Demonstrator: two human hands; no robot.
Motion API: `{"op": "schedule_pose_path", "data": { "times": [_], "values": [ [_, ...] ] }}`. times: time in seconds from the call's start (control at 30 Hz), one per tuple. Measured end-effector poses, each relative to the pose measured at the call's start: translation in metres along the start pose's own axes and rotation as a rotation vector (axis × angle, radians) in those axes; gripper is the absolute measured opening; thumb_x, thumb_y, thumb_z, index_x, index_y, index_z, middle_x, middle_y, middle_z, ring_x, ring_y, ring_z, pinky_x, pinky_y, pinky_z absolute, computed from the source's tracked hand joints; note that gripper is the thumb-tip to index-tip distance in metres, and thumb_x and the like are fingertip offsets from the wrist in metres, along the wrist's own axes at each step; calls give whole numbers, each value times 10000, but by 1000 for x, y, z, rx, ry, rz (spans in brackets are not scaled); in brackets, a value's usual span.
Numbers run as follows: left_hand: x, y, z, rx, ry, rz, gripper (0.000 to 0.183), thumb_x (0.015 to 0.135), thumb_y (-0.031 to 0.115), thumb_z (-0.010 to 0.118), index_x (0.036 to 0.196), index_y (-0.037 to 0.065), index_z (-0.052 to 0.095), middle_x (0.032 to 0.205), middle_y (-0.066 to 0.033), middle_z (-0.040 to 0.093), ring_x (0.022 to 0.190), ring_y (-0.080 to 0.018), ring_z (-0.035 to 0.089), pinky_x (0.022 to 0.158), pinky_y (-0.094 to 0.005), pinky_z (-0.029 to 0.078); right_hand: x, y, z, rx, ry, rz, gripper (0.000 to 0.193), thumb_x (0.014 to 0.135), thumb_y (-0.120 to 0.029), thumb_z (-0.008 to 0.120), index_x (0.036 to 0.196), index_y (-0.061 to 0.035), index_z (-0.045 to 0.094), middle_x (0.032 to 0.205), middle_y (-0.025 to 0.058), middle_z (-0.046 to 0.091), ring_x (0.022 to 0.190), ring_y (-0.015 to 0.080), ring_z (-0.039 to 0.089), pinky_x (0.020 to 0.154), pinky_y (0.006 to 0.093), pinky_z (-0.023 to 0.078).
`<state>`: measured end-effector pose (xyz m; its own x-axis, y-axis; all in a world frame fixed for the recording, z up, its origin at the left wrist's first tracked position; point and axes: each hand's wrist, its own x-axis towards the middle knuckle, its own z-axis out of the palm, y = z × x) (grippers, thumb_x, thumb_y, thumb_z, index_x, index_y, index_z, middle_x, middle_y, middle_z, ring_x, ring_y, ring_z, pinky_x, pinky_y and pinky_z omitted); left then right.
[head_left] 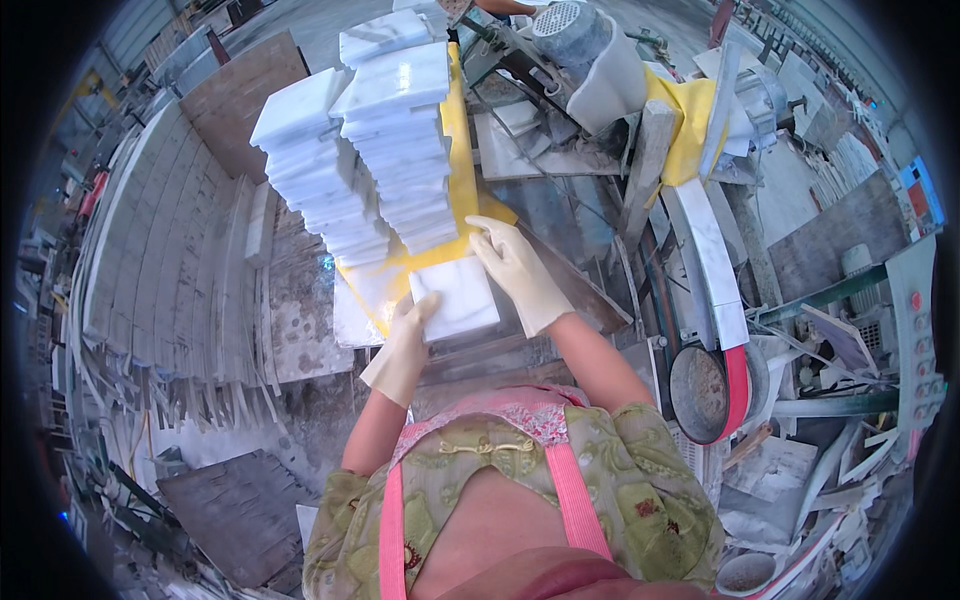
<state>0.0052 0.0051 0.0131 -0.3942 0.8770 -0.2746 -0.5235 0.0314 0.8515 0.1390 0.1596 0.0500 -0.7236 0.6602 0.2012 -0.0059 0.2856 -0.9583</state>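
A square white marble tile (458, 297) with faint grey veins lies in front of me, just below the stacks. My left hand (405, 340), in a cream rubber glove, holds it by the left edge, thumb on top and the other fingers out of sight. My right hand (515, 270), gloved the same way, is beside the tile's far right corner with its fingers stretched out and apart; whether it touches the edge is hard to tell. Beyond the tile rise a left stack of marble tiles (320, 185) and a taller right stack (400, 145), both on yellow sheeting (462, 180).
Long slats (165, 240) lean in a row at the left. To the right, a narrow conveyor belt carries white strips (708, 240) past a round pulley (700, 393). A motor (572, 35) stands at the back, and a control panel (915, 345) with buttons is at far right.
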Motion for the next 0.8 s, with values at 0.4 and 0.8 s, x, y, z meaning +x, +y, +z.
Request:
{"op": "schedule_pose_path", "data": {
  "times": [0.4, 0.8],
  "values": [
    [-10, 18, -2, 791, 212, 90, 440, 844, 237, 661, 1210, -8, 646, 928, -80, 691, 768, -161, 637, 662, -318, 494, 15, 14, 59, -195, -362, -181, 505, 906, -405, 689, 1291, -83, 630, 1107, 209, 692, 1044, 370, 654, 884, 415, 495],
    [-11, 30, -10, 1152, 327, 34, 457, 806, 307, 701, 1074, -61, 650, 905, -176, 715, 798, -236, 685, 718, -376, 520, 15, 19, 56, -336, -85, -26, 393, 996, -440, 537, 1030, -97, 725, 950, 172, 715, 885, 375, 678, 759, 405, 518]
  ]
}}
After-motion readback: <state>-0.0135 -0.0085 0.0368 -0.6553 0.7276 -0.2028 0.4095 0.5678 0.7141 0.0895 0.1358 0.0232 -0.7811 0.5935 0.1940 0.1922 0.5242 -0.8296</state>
